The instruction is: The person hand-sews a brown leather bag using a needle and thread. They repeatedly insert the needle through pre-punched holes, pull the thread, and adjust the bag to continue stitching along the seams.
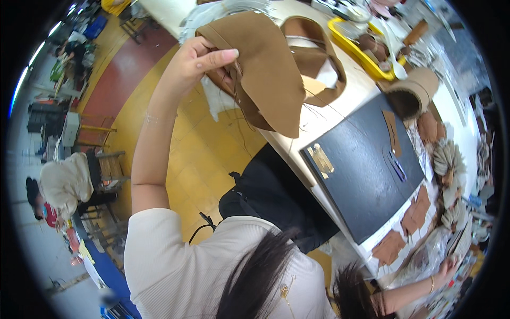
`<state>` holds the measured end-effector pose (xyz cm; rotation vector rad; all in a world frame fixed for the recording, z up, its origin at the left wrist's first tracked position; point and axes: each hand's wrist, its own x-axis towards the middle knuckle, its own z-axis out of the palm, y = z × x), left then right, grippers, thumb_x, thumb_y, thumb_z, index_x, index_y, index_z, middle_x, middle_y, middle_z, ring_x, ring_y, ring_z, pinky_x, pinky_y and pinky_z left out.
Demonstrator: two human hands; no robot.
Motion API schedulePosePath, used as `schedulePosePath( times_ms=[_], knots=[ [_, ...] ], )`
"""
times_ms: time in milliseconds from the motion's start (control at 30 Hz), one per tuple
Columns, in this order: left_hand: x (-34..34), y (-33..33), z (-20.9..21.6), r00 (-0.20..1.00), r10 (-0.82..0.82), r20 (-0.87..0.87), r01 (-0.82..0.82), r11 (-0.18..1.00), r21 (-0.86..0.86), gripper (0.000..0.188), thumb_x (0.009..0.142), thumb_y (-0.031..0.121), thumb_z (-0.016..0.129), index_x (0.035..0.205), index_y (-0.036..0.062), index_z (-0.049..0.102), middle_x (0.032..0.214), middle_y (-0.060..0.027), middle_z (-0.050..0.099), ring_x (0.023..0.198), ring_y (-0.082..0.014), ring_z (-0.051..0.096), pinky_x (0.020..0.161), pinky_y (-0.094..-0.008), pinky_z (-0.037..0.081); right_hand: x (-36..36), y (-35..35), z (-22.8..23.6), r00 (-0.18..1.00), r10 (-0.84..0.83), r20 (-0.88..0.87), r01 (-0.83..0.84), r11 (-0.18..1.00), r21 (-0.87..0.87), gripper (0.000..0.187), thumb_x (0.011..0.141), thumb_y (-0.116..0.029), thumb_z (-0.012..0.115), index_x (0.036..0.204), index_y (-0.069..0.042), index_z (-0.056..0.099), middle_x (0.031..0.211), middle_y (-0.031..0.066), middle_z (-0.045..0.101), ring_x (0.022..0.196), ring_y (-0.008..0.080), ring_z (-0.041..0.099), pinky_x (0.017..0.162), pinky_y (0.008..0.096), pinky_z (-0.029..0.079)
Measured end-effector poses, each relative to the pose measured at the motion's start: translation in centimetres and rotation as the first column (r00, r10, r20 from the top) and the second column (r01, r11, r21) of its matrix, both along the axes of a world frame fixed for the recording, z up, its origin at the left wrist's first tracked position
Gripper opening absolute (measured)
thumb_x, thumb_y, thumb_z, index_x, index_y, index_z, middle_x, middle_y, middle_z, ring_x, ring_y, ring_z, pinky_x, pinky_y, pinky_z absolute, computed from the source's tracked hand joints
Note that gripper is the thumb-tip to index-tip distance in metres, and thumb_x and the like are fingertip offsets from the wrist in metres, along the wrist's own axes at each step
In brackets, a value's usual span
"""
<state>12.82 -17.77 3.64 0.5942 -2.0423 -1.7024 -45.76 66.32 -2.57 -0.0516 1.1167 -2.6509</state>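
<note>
The yellow floor (pixel 202 141) is next to the pale desk (pixel 353 95), where a big black board (pixel 366 181) lies. The brown piece (pixel 271 69) is up at the desk's edge, partly over the floor. It could slip and fall if the left hand (pixel 194 64) lets go, because I see only that hand holding it. It is long, and its long way goes from top left down to the right. Its pointy end faces down, near the board's corner. The left fingers pinch its edge. The right hand (pixel 448 270) is far off, near some clear plastic (pixel 425 260); I cannot tell how its fingers are. Thin threads (pixel 313 109) close by could snag and tangle.
</note>
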Motion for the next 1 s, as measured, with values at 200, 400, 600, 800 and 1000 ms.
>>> schedulePosePath(
  times_ms=[200,400,600,800,1000],
  knots=[
    [5.6,-7.7,-1.5,0.913,0.328,-0.241,-0.318,0.945,0.081,0.023,0.088,0.02,0.065,0.086,-0.0023,0.061,0.085,-0.0119,0.068,0.069,-0.0179,0.066,0.058,-0.0288,0.055,-1.9,6.4,-2.0,0.732,-0.105,-0.673,0.679,0.19,0.709,0.025,0.08,-0.023,0.061,0.099,-0.006,0.062,0.089,0.0047,0.06,0.075,0.0172,0.055,0.07,0.0337,0.047],
    [13.0,-15.0,-3.5,0.794,0.585,-0.168,-0.584,0.81,0.058,0.015,0.089,0.017,0.063,0.083,0.0044,0.059,0.089,-0.0094,0.067,0.076,-0.0153,0.063,0.061,-0.031,0.052,-0.5,6.9,-3.1,0.603,-0.305,-0.737,0.688,-0.27,0.674,0.033,0.075,-0.031,0.068,0.099,-0.009,0.065,0.091,0.0037,0.064,0.081,0.0184,0.059,0.075,0.0353,0.048],
    [18.6,-18.6,-4.8,0.679,0.708,-0.195,-0.713,0.699,0.051,0.018,0.093,0.012,0.054,0.099,-0.0007,0.064,0.108,-0.0104,0.065,0.094,-0.0151,0.06,0.084,-0.0276,0.048,2.2,3.7,-1.1,0.578,-0.412,-0.704,0.66,-0.272,0.701,0.031,0.08,-0.022,0.062,0.106,-0.005,0.06,0.087,0.0066,0.062,0.075,0.0184,0.056,0.067,0.0332,0.045],
    [18.5,-17.7,-4.2,0.613,0.734,-0.293,-0.752,0.655,0.068,0.02,0.094,0.016,0.056,0.101,-0.0002,0.064,0.097,-0.0079,0.066,0.086,-0.0127,0.062,0.075,-0.0265,0.051,1.9,4.7,0.8,0.594,-0.482,-0.644,0.651,-0.183,0.737,0.031,0.085,-0.014,0.057,0.113,-0.001,0.056,0.083,0.0094,0.06,0.069,0.0184,0.053,0.06,0.0311,0.042],
    [11.1,-9.3,-2.1,0.827,0.51,-0.237,-0.526,0.851,-0.004,0.023,0.095,0.023,0.06,0.102,0.0011,0.062,0.089,-0.0052,0.066,0.07,-0.0104,0.062,0.053,-0.0226,0.051,1.7,-8.8,0.6,0.695,-0.157,-0.701,0.717,0.088,0.691,0.037,0.087,-0.019,0.057,0.122,-0.007,0.057,0.09,0.0062,0.065,0.068,0.0117,0.052,0.056,0.0241,0.041]
  ],
)
